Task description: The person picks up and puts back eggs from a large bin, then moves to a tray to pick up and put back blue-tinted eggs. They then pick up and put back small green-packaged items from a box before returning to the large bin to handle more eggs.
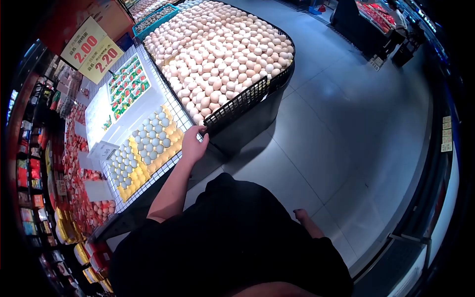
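My left hand (194, 142) is at the front corner of a large black plastic crate (242, 102) heaped with pale brown eggs (227, 54). Its fingers reach to the crate's edge, with the thumb held apart, and nothing shows in its grasp. Just left of that hand, yellow egg trays (173, 136) hold blue-green eggs (154, 141) on a white wire rack (185, 121). Low at my side, away from the goods, hangs my right hand (300, 215); it is small in view and its fingers are mostly hidden.
Yellow price signs (89, 49) and a smaller white price card (103, 150) stand over the rack. Behind them is a white box of green-and-red wrapped pieces (129, 86). Packed shelves line the left. Grey tiled floor (321, 143) stretches right, towards a person (397, 24) far off.
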{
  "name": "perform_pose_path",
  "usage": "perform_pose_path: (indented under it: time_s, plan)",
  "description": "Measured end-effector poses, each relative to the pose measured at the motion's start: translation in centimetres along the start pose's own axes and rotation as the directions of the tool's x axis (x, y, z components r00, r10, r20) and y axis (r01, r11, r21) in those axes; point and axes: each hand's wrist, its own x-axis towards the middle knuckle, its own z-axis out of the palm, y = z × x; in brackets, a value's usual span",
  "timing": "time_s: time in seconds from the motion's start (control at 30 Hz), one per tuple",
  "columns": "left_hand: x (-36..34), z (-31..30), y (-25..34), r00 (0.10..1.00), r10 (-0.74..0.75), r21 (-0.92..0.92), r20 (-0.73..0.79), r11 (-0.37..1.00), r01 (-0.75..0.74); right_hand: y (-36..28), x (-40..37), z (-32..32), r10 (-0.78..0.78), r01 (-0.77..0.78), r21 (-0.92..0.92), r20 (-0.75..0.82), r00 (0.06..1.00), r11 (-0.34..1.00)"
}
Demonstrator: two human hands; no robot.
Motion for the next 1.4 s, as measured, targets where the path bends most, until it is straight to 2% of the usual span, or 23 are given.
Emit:
perform_pose_path:
  time_s: [0.03, 0.1, 0.13, 0.2, 0.27, 0.33, 0.37, 0.4, 0.47, 0.5, 0.6, 0.7, 0.83, 0.9, 0.97, 1.03, 1.1, 1.3, 1.37, 1.4]
  plan:
    - [0.7, 0.1, 0.2, 0.999, -0.011, 0.019, -0.031, 1.000, 0.012, 0.7, 0.2, -0.4, 0.000, 0.000, -0.008, 0.010, 1.000, 1.000]
    - [2.3, 0.3, -0.4, 0.997, -0.075, 0.048, -0.030, 0.996, 0.076, 1.4, 0.7, -0.9, -0.094, 0.091, -0.023, -0.142, 0.985, 0.996]
    - [3.0, 0.5, -1.1, 0.995, -0.089, 0.074, -0.039, 0.993, 0.092, 0.9, 0.9, -1.4, -0.094, 0.091, -0.024, -0.144, 0.985, 0.996]
    - [4.9, 1.3, -2.5, 0.989, -0.135, 0.100, -0.053, 0.985, 0.140, -0.8, 1.3, -2.0, 0.124, -0.127, 0.054, 0.050, 0.991, 0.990]
    - [7.0, 2.0, -3.5, 0.983, -0.180, 0.098, -0.047, 0.978, 0.183, -1.4, 2.1, -1.4, -0.200, 0.201, -0.120, 0.024, 0.980, 0.972]
    - [9.3, 2.6, -2.7, 0.965, -0.260, 0.047, -0.031, 0.964, 0.262, -5.0, 2.4, -1.0, 0.020, -0.034, 0.263, 0.057, 0.998, 0.964]
    - [10.5, 3.5, -3.9, 0.962, -0.272, 0.057, -0.031, 0.960, 0.273, -9.0, -2.2, -3.7, -0.096, 0.096, 0.243, -0.013, 0.995, 0.965]
    - [11.5, 4.6, -5.4, 0.968, -0.250, 0.086, -0.030, 0.964, 0.252, -17.4, -10.9, -8.7, -0.210, 0.223, 0.210, -0.082, 0.974, 0.952]
    - [13.6, 5.9, -6.6, 0.969, -0.248, 0.145, -0.002, 0.959, 0.245, -11.3, 2.5, -4.0, -0.184, 0.179, 0.105, 0.044, 0.982, 0.978]
    - [14.7, 5.8, -6.0, 0.947, -0.317, 0.114, 0.050, 0.944, 0.310, -10.3, 6.8, -2.8, -0.170, 0.166, 0.049, 0.107, 0.980, 0.985]
    - [16.5, 6.4, -7.4, 0.965, -0.248, 0.165, 0.081, 0.959, 0.232, -15.0, 6.4, -7.6, -0.077, 0.077, -0.018, 0.002, 0.997, 0.997]
    - [17.7, 6.1, -7.2, 0.953, -0.279, 0.182, 0.116, 0.949, 0.256, -27.4, -1.5, -17.0, 0.021, -0.025, -0.053, -0.082, 0.996, 0.998]
    - [18.9, 6.3, -8.5, 0.949, -0.279, 0.128, 0.146, 0.957, 0.262, -27.7, 7.7, -20.6, 0.030, -0.032, -0.015, -0.084, 0.996, 0.999]
    - [19.2, 6.2, -8.6, 0.938, -0.300, 0.109, 0.171, 0.952, 0.285, -28.0, 11.1, -21.2, -0.013, 0.026, 0.075, -0.173, 0.985, 0.997]
    - [19.5, 5.9, -8.7, 0.928, -0.321, 0.062, 0.188, 0.947, 0.315, -29.8, 11.8, -21.7, -0.010, 0.025, 0.096, -0.160, 0.987, 0.995]
    - [19.8, 5.5, -8.9, 0.918, -0.338, 0.033, 0.205, 0.940, 0.339, -35.1, 11.1, -22.8, -0.026, 0.045, 0.123, -0.151, 0.988, 0.991]
    - [19.7, 5.5, -9.3, 0.924, -0.331, -0.008, 0.191, 0.941, 0.339, -39.5, 8.6, -23.6, -0.066, 0.065, -0.040, -0.035, 0.997, 0.997]
    - [20.2, 4.9, -7.8, 0.890, -0.437, -0.130, 0.128, 0.882, 0.452, -42.2, 13.9, -25.2, -0.157, 0.161, -0.213, 0.037, 0.987, 0.964]
    - [20.8, 5.5, -7.4, 0.895, -0.440, -0.160, 0.072, 0.881, 0.446, -43.2, 16.2, -26.9, -0.152, 0.161, -0.220, 0.057, 0.987, 0.962]
    - [21.5, 5.8, -6.8, 0.918, -0.395, -0.154, 0.013, 0.907, 0.393, -43.7, 17.2, -27.8, -0.136, 0.149, -0.223, 0.072, 0.988, 0.963]
